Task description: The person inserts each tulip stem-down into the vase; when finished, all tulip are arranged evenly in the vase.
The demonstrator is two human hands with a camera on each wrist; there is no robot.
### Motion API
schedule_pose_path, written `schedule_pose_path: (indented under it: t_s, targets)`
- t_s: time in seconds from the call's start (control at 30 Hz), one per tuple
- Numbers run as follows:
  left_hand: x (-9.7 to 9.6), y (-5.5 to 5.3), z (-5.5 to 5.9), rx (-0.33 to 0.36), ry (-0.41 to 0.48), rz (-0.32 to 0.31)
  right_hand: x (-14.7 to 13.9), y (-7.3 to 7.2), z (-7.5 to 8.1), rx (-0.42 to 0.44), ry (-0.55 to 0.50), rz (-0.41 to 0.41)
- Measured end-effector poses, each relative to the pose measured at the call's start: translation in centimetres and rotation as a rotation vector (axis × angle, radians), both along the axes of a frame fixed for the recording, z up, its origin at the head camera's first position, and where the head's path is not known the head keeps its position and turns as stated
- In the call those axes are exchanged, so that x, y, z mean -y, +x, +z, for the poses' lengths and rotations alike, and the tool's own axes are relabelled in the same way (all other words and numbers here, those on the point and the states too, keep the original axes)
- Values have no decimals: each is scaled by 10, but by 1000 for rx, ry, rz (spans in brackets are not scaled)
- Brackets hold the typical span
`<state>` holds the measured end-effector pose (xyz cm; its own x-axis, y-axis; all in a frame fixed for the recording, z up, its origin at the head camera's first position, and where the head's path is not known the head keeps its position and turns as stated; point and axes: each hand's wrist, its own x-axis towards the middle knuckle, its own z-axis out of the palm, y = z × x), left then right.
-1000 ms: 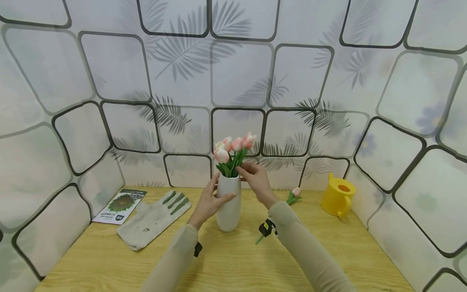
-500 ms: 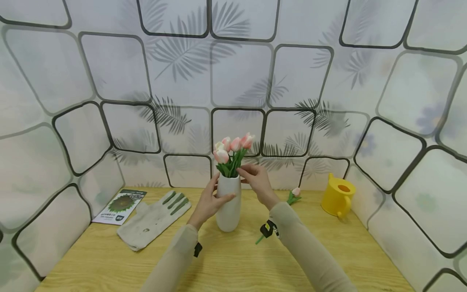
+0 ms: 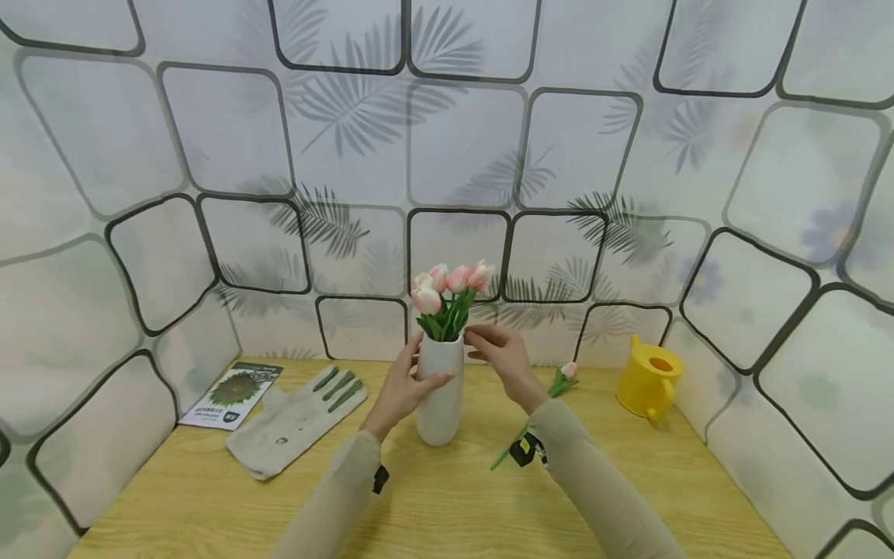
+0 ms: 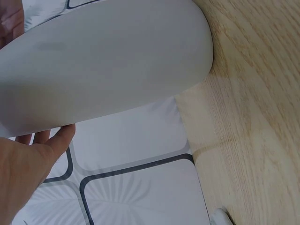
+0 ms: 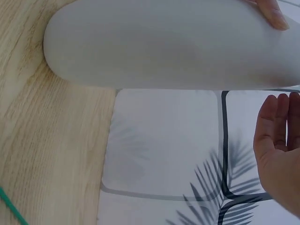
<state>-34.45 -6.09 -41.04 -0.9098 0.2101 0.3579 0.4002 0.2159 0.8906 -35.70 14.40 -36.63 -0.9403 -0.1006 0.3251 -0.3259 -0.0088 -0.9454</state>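
A tall white vase (image 3: 439,396) stands upright on the wooden table, holding several pink-and-white tulips (image 3: 457,279) with green leaves. My left hand (image 3: 403,387) grips the vase's upper left side, thumb across the front and fingers behind. In the left wrist view, the fingertips of my left hand (image 4: 35,159) lie along the vase wall (image 4: 117,61). Just right of the rim, my right hand (image 3: 504,357) has gently bent fingers. The right wrist view shows my right hand (image 5: 279,147) with nothing in it, beside the vase (image 5: 164,44); the left thumb (image 5: 273,14) rests on the vase.
A single pink tulip (image 3: 569,371) lies on the table to the right, its stem partly behind my right wrist. Farther right is a yellow watering can (image 3: 646,380). A pair of grey-green gloves (image 3: 296,423) and a sunflower seed packet (image 3: 230,394) lie at left. Patterned walls surround the table.
My right hand has drawn back slightly rightward and down, away from the tulip stems at the rim. The left hand keeps its grip on the vase. The head view has shifted slightly.
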Motion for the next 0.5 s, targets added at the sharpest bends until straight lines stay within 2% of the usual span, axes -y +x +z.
schedule_pose_path:
  t_s: [0.37, 0.5]
  targets:
    - [-2, -1, 0, 13, 0, 5, -32, -4, -17, 55, -80, 70]
    - [-2, 13, 14, 15, -16, 2, -50, -4, -25, 89, -52, 75]
